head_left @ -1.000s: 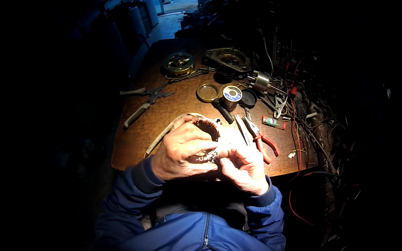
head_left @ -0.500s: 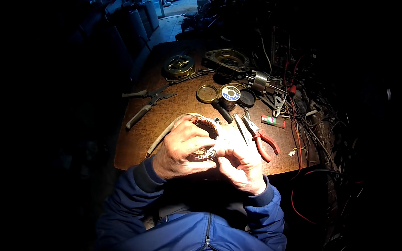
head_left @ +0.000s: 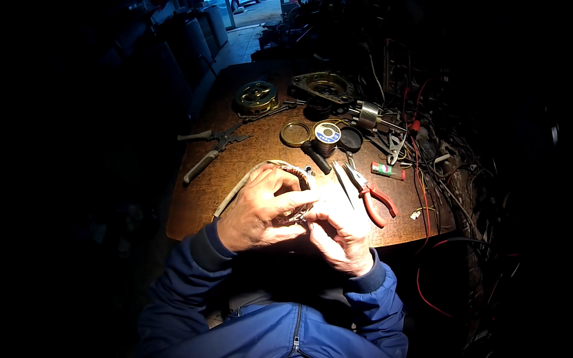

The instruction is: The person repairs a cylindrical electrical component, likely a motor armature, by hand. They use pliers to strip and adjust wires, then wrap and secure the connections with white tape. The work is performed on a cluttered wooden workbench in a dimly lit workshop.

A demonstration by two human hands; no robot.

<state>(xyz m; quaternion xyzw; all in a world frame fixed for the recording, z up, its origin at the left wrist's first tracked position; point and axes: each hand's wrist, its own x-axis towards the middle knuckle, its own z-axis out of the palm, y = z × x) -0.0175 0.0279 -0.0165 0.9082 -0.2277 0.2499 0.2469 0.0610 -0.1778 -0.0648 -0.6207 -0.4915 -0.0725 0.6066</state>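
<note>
My left hand (head_left: 253, 209) is wrapped round a ring-shaped motor stator (head_left: 305, 179) with copper windings, holding it tilted above the table's near edge. At the stator's lower right rim, my right hand (head_left: 343, 241) has thumb and forefinger pinched together; whatever lies between the fingertips is too small and glare-lit to make out. A pale sleeved cable (head_left: 236, 190) curves from behind the stator down past my left hand. Just beyond my right hand lie red-handled long-nose pliers (head_left: 375, 204) and tweezers (head_left: 342, 184).
On the wooden table (head_left: 197, 209) stand a solder spool (head_left: 327, 140), a round brass-coloured cover (head_left: 256, 98), a motor housing (head_left: 325, 89) and a rotor (head_left: 366, 116). Grey-handled pliers (head_left: 218, 143) rest at left. Tangled wires (head_left: 441, 173) crowd the right edge.
Both hands stay at the stator, which has tilted slightly, so less of its inside shows. The right fingertips have shifted a little left along its rim. The view has moved slightly.
</note>
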